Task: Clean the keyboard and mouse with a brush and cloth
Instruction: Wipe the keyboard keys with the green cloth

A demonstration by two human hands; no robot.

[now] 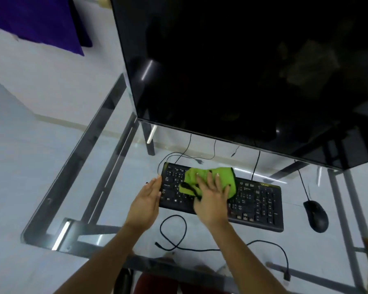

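Observation:
A black keyboard (257, 202) lies on the glass desk (119, 187) below the monitor. A green cloth (223, 177) with dark edging is spread over the keyboard's left-middle keys. My right hand (210, 198) presses flat on the cloth with fingers spread. My left hand (146, 200) rests straight-fingered against the keyboard's left edge. A black mouse (316, 215) sits to the right of the keyboard, untouched. No brush is in view.
A large dark monitor (242, 71) looms over the desk's back. A loose black cable (174, 234) loops on the glass in front of the keyboard. More cables (185, 155) run behind it. The desk's metal frame (98, 145) shows through the glass.

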